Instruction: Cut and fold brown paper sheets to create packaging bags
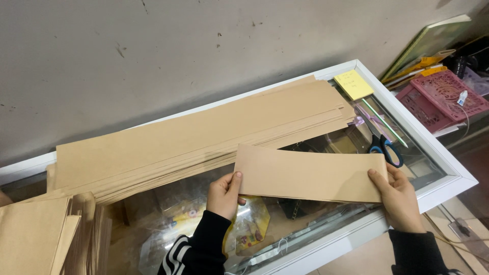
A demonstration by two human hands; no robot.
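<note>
While the left hand (223, 194) is pinching one short end of a brown paper strip (310, 175), the right hand (400, 199) is gripping the other, keeping it level above the glass-topped desk (448, 168). Just behind the strip, a long stack of brown sheets (204, 135) is lying (fanned slightly); scissors (385, 147) are resting beside the strip's right end.

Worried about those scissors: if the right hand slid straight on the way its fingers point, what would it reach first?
Likely the scissors, lying just beyond the brown paper strip that the right hand holds; depth is uncertain.
</note>
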